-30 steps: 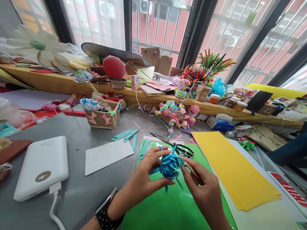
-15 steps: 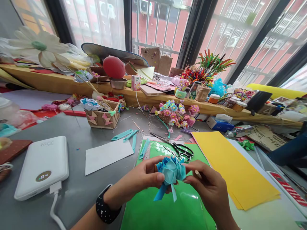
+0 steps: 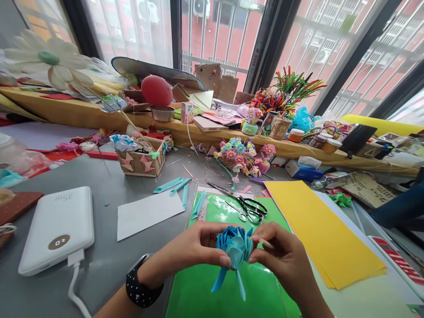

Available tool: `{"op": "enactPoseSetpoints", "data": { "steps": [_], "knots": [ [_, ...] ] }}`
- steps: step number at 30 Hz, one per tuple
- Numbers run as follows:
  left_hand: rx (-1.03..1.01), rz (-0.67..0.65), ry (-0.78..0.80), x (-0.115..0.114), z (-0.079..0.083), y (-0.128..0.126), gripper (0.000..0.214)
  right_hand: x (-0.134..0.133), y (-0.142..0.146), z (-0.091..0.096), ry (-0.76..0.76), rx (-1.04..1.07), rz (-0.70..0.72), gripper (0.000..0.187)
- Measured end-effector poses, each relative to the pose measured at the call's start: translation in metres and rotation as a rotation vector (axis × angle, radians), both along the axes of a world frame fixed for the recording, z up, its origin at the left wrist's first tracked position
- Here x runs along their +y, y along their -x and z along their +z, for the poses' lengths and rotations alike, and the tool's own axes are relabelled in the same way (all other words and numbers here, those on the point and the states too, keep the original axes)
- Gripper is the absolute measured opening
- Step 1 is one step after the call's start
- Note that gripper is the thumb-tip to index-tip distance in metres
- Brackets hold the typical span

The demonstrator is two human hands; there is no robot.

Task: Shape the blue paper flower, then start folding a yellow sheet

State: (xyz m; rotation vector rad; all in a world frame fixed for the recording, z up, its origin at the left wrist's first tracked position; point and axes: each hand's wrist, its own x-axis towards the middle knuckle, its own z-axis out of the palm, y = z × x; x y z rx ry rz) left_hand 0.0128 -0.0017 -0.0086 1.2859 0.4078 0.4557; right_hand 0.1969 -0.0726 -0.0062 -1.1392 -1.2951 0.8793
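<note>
A blue folded-paper flower [image 3: 236, 248] is held above the green sheet, with two paper strips hanging down from it. My left hand [image 3: 202, 247] grips its left side, thumb across the front and fingers behind. On the right edge, my right hand [image 3: 278, 249] pinches a petal between thumb and fingertips. A pale thin stick [image 3: 266, 243] pokes out between the right-hand fingers. Just beyond the hands lie black-handled scissors [image 3: 253, 208] and a smaller pair with silver loops [image 3: 243, 216]. Folded light-blue paper strips [image 3: 168, 185] rest farther left.
A white power bank [image 3: 58, 229] with a cable lies left, near a white paper card [image 3: 150, 215]. Yellow paper sheets [image 3: 321, 234] lie right. A cardboard box [image 3: 141, 162] and small pompom-like flowers [image 3: 238, 154] stand behind, below a cluttered ledge [image 3: 205, 134].
The paper flower has tilted and sits slightly lower, showing more of its darker blue petals. Both hands have shifted slightly with it, and the left wrist has moved a little left.
</note>
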Motion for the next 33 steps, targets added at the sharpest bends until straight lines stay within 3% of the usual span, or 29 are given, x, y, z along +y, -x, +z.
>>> {"op": "enactPoseSetpoints", "data": {
  "steps": [6,14,19,27,33],
  "knots": [
    [-0.083,0.168,-0.017,-0.002,-0.001,-0.003,0.057,0.001,0.007,-0.007,-0.145,0.032,-0.135,0.012],
    [-0.068,0.027,-0.029,-0.003,0.0,0.002,0.061,-0.002,0.006,-0.013,-0.257,0.028,-0.046,0.015],
    [0.034,-0.045,-0.18,-0.006,0.009,0.011,0.06,-0.004,0.006,-0.015,-0.263,-0.049,-0.017,0.024],
    [0.219,0.109,-0.647,-0.013,0.024,0.017,0.064,0.001,0.002,-0.014,-0.456,-0.448,-0.075,0.025],
    [0.242,0.078,-0.821,-0.011,0.023,0.02,0.066,0.008,0.002,-0.019,-0.617,-0.648,0.008,0.027]
  ]
}}
